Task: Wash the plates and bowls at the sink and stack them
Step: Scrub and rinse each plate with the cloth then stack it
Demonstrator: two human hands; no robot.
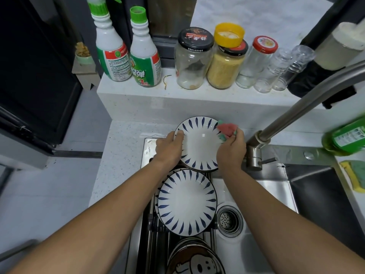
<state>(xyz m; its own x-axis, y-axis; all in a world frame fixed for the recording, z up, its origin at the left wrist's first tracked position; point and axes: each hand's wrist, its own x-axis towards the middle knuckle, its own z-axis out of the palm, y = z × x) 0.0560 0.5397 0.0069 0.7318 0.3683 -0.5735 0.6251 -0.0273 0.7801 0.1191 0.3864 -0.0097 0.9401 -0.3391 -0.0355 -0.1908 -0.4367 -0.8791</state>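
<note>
My left hand [170, 148] grips the left rim of a white plate with blue leaf marks [199, 144], held tilted over the sink's far left corner. My right hand [232, 149] presses a red and green cloth [227, 129] against that plate's upper right rim. Just below, a second plate of the same pattern [186, 202] lies on a stack resting on a metal rack [153, 220] across the sink. At the bottom edge sits a stack of bowls with a cartoon figure [195, 260].
The steel sink [276, 186] has a drain strainer [230, 219] beside the rack. A faucet [292, 117] arches in from the right. Green dish soap bottle [347, 136] and a yellow-green sponge [353, 174] sit at right. Jars [192, 60] and cleaner bottles [144, 56] line the back ledge.
</note>
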